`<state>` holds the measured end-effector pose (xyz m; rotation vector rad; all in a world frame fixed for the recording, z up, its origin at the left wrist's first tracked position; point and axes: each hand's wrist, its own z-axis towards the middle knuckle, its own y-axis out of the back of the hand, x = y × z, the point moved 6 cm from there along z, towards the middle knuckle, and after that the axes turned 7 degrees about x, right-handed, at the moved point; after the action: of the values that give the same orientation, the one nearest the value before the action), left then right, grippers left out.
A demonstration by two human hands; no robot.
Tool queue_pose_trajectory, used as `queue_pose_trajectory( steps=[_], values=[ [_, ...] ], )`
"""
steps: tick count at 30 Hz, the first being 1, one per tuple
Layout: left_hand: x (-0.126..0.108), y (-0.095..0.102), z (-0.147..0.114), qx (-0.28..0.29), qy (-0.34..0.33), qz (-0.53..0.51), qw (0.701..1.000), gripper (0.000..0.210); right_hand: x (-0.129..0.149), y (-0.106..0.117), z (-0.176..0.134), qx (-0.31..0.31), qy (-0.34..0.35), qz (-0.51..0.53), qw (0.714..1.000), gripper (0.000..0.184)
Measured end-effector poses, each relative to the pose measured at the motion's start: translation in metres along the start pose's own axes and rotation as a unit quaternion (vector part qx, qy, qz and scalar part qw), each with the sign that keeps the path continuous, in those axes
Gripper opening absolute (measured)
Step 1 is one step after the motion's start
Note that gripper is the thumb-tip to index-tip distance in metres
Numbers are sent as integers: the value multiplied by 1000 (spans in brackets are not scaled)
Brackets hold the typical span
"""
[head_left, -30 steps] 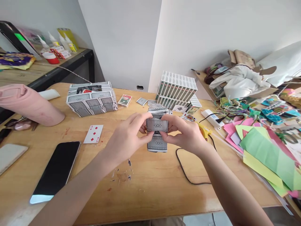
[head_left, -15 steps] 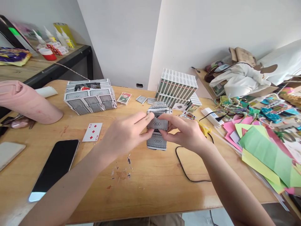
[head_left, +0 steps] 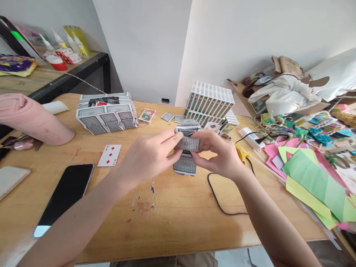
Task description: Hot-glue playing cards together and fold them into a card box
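Note:
A small upright structure made of grey-backed playing cards (head_left: 185, 164) stands on the wooden table (head_left: 178, 218) in front of me. My left hand (head_left: 148, 155) and my right hand (head_left: 219, 155) pinch a folded grey-backed card (head_left: 188, 143) from both sides, holding it against the upper part of the structure. A rounded top of cards (head_left: 188, 125) shows just behind my fingers.
A larger box of cards (head_left: 107, 113) sits at the back left, stacked card packs (head_left: 210, 104) at the back centre. A red five card (head_left: 110, 155) and a black phone (head_left: 65, 196) lie left. A pink roll (head_left: 33, 118), a yellow glue gun (head_left: 241, 152) with black cord and coloured paper (head_left: 314, 178) surround me.
My hands have closed in slightly on the card, and it now looks flatter and narrower against the structure. The view has shifted a little.

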<state>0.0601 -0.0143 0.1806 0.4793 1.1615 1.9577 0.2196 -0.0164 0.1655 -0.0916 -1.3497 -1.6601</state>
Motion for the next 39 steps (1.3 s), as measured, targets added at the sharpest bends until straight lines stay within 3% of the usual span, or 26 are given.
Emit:
queue_pose_trajectory(
  steps=[8, 14, 20, 26, 35, 39],
  values=[
    [6, -4, -1, 4, 35, -57, 998, 18, 4, -1, 2, -1, -4, -60, 998, 32],
    [6, -4, -1, -4, 35, -65, 997, 14, 7, 3, 1, -5, -18, -84, 996, 40],
    [4, -5, -1, -13, 37, -69, 997, 14, 16, 7, 4, -11, 28, -127, 992, 25],
    [4, -5, -3, -23, 34, -65, 997, 14, 16, 6, 5, -11, 45, -143, 989, 21],
    [4, -5, -3, -29, 35, -50, 998, 13, 12, 4, 8, -7, 48, -118, 992, 22],
    [6, -1, 0, -17, 43, -42, 998, 14, 5, 4, 17, 27, 47, -29, 998, 29]
  ],
)
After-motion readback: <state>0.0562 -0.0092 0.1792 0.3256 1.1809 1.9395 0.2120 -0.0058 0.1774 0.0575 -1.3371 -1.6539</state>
